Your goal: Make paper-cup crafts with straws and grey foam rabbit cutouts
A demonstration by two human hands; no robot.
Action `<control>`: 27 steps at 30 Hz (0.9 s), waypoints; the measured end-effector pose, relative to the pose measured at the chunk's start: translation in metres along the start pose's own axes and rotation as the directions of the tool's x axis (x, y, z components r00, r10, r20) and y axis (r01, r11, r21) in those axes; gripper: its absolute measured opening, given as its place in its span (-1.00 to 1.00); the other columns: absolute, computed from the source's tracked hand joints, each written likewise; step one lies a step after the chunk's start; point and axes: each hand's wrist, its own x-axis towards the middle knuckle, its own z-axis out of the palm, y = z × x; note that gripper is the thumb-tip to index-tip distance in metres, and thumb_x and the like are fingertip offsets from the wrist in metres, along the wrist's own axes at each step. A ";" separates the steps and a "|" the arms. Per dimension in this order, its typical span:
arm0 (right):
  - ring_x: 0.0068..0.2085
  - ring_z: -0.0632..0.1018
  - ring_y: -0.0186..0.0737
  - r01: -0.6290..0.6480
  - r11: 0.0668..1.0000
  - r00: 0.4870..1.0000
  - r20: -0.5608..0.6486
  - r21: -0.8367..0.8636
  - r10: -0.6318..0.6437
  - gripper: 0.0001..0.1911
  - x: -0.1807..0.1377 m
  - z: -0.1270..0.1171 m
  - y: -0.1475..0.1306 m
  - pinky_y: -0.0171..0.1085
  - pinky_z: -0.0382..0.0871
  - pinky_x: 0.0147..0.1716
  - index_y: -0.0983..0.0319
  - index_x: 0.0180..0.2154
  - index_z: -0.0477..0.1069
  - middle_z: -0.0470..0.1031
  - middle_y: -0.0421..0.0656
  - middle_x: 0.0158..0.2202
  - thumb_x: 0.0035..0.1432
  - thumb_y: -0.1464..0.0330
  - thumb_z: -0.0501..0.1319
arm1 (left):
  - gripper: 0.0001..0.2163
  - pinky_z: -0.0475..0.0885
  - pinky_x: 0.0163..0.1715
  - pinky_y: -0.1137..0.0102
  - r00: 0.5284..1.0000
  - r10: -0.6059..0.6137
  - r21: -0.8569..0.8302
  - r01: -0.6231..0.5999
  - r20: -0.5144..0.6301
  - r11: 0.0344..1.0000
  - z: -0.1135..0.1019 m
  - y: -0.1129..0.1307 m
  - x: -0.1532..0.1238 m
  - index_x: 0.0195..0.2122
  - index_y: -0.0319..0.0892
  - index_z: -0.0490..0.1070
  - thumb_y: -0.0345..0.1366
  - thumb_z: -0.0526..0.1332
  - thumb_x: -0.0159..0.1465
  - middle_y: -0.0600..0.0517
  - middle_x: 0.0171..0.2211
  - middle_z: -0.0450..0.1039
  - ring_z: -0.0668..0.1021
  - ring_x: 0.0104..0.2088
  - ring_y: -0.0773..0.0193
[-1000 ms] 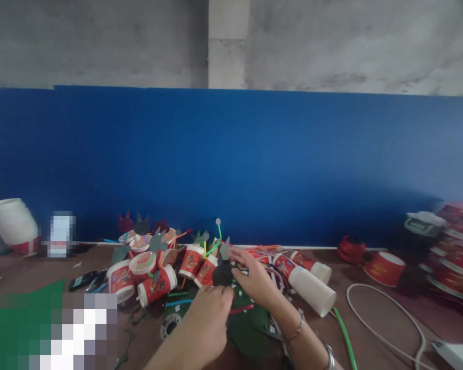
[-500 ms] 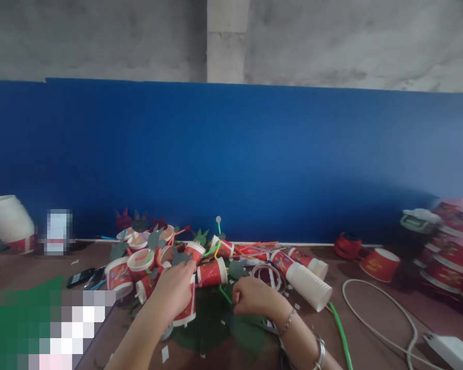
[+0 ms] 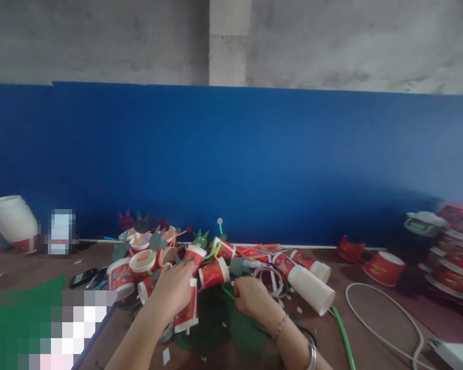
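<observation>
About eleven red cups (image 3: 214, 273) lie heaped in the middle of the table (image 3: 135, 341), some upright, some tipped over; overlap makes the count rough. Several have bent straws and eared cut-outs among or against them, so that part of the work looks well along, though which cut-outs are fixed on is hard to tell. To the right lie two nested stacks, a long stack (image 3: 312, 289) and a shorter stack (image 3: 319, 271); no cut-outs show on them, so these cups seem untouched.

Five eared cut-outs can be picked out at the back: two dark red, two grey and one green cut-out (image 3: 201, 238). Another grey piece is partly covered at the left hand (image 3: 174, 284), and one grey disc (image 3: 237, 266) lies just beyond the right hand (image 3: 253, 294). Loose straws (image 3: 257, 251) lie behind, too tangled to count.

The left hand bends down over the heap, beside a tilted cup (image 3: 189, 308); its fingertips are hidden, so whether it grips anything cannot be told. The right hand is curled with knuckles up, near one end of a green straw (image 3: 228, 292); whether it pinches that is unclear. Two dark green sheets (image 3: 209, 331) appear to overlap below the hands, with a few white scraps (image 3: 166, 355) about.
</observation>
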 end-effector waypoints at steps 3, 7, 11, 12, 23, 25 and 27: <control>-0.18 0.55 -0.08 -0.004 0.999 1.000 -0.013 0.040 0.005 -0.76 0.006 0.007 0.001 -0.30 0.29 -0.27 0.26 -0.35 0.53 0.58 -0.03 -0.27 -0.05 0.52 0.12 | -0.75 0.30 -0.16 0.22 1.000 -0.027 -0.015 0.027 -0.010 1.000 0.001 0.000 0.001 -0.24 -0.18 0.37 -0.52 0.00 0.12 -0.08 -0.26 0.51 0.51 -0.17 0.07; -0.18 0.55 -0.04 -0.031 0.997 0.999 -0.032 0.066 0.033 -0.76 0.010 0.013 0.000 -0.28 0.29 -0.28 0.29 -0.36 0.53 0.58 0.00 -0.28 -0.10 0.51 0.14 | -0.82 0.30 -0.15 0.26 0.993 -0.051 -0.070 0.044 -0.104 0.997 0.006 0.007 0.006 -0.23 -0.17 0.38 -0.41 0.07 0.16 -0.08 -0.20 0.46 0.45 -0.11 0.07; -0.21 0.55 -0.03 -0.076 0.994 0.995 -0.058 0.079 0.081 -0.76 0.010 0.009 -0.001 -0.29 0.28 -0.32 0.30 -0.36 0.52 0.57 0.02 -0.29 -0.14 0.49 0.16 | -0.78 0.26 -0.06 0.26 0.982 0.012 -0.170 -0.044 -0.187 0.985 0.021 0.019 0.013 -0.13 -0.17 0.36 -0.31 0.12 0.18 -0.06 -0.13 0.42 0.38 -0.02 0.07; -0.21 0.54 -0.04 -0.083 0.993 0.993 -0.078 0.088 0.090 -0.76 0.009 0.007 0.000 -0.29 0.27 -0.33 0.29 -0.35 0.51 0.57 0.01 -0.29 -0.14 0.49 0.16 | -0.76 0.25 -0.04 0.25 0.982 0.016 -0.180 -0.051 -0.189 0.982 0.025 0.021 0.015 -0.12 -0.17 0.36 -0.27 0.14 0.18 -0.07 -0.12 0.42 0.37 -0.01 0.06; -0.31 0.54 -0.14 0.039 0.923 0.849 -0.501 0.382 0.171 -0.80 0.002 -0.026 0.011 -0.31 0.27 -0.32 0.20 -0.36 0.49 0.58 -0.13 -0.38 0.04 0.43 0.09 | -0.52 0.17 0.06 0.15 0.992 -0.043 -0.132 0.027 -0.117 0.991 0.045 0.031 0.019 0.12 -0.26 0.18 -0.27 0.14 0.16 -0.17 0.05 0.35 0.33 0.08 -0.02; -0.35 0.54 -0.13 0.074 0.889 0.812 -0.545 0.452 0.210 -0.82 0.000 -0.031 0.015 -0.29 0.29 -0.32 0.20 -0.40 0.49 0.58 -0.14 -0.42 0.04 0.39 0.11 | -0.58 0.17 0.06 0.13 0.992 -0.043 -0.110 0.031 -0.116 0.993 0.045 0.032 0.019 0.05 -0.27 0.25 -0.26 0.13 0.17 -0.18 -0.01 0.40 0.35 0.05 -0.03; -0.38 0.54 -0.14 0.127 0.825 0.777 -0.572 0.551 0.262 -0.82 -0.001 -0.036 0.017 -0.28 0.32 -0.34 0.21 -0.41 0.50 0.57 -0.14 -0.46 0.03 0.34 0.13 | -0.63 0.17 0.07 0.11 0.993 -0.032 -0.091 0.022 -0.112 0.996 0.044 0.032 0.018 0.00 -0.28 0.31 -0.25 0.13 0.18 -0.19 -0.05 0.42 0.37 0.03 -0.03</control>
